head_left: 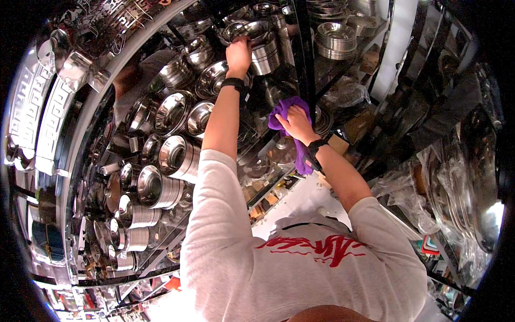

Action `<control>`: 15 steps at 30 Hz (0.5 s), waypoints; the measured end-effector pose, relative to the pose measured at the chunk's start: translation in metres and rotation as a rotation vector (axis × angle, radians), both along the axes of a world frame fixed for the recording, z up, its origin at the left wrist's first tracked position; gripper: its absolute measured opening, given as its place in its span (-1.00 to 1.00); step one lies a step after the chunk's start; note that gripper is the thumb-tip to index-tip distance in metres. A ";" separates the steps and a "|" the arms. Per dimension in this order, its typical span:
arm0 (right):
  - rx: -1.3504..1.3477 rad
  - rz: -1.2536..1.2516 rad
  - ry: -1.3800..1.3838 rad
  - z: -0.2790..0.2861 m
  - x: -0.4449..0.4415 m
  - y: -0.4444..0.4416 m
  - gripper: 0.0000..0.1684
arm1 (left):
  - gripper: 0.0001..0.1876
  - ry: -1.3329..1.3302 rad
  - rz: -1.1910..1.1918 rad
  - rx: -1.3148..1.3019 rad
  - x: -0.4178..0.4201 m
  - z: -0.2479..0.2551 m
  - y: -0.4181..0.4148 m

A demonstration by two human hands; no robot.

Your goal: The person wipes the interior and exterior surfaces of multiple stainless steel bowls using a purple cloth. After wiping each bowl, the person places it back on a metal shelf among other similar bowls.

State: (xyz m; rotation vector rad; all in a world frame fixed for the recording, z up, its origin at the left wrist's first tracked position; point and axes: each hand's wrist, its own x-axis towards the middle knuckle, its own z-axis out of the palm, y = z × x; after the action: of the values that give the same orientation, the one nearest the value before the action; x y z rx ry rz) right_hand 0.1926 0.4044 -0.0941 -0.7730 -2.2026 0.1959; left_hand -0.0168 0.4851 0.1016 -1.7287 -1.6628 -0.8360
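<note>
My left hand [239, 55] reaches to the back of the shelf, its fingers curled at the rim of a shiny metal bowl beside a tall stack of metal bowls [265, 56]. The fingertips are partly hidden there. Under my right hand [297, 122] is a bunched purple cloth [287, 106], gripped close to a dark upright post [304, 52]. One end of the cloth hangs down below the wrist. A wide metal bowl [211, 78] sits just left of my left wrist.
Several stacks of metal bowls [177, 157] crowd the shelf on the left. Right of the post stands another stack of metal dishes [336, 40], with clear plastic wrap [346, 94] nearby. Large plastic-wrapped metal trays [450, 193] lean at the far right. Below shows white floor [299, 199].
</note>
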 end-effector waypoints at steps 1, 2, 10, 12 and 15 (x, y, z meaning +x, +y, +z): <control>0.002 0.008 0.009 0.001 -0.001 -0.001 -0.52 | -0.75 -0.031 0.000 0.018 -0.001 -0.001 -0.005; 0.004 0.018 0.018 0.003 -0.003 -0.002 -0.53 | -0.77 -0.047 0.015 0.028 -0.002 -0.001 -0.009; 0.016 0.051 0.136 -0.016 -0.001 0.018 -0.34 | -0.89 -0.184 -0.095 0.231 0.055 -0.023 -0.085; -0.641 0.137 0.269 -0.005 0.010 0.023 -0.25 | -0.90 -0.235 -0.113 0.199 0.060 -0.040 -0.109; -1.126 0.348 0.784 0.015 0.033 0.020 -0.31 | -0.90 -0.308 -0.126 0.121 0.070 -0.062 -0.142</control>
State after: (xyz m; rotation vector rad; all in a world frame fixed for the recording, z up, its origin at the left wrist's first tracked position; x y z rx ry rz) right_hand 0.2261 0.4244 -0.0791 -0.6609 -1.3094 1.6859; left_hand 0.0536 0.3427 0.0393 -1.6995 -1.6672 -1.2897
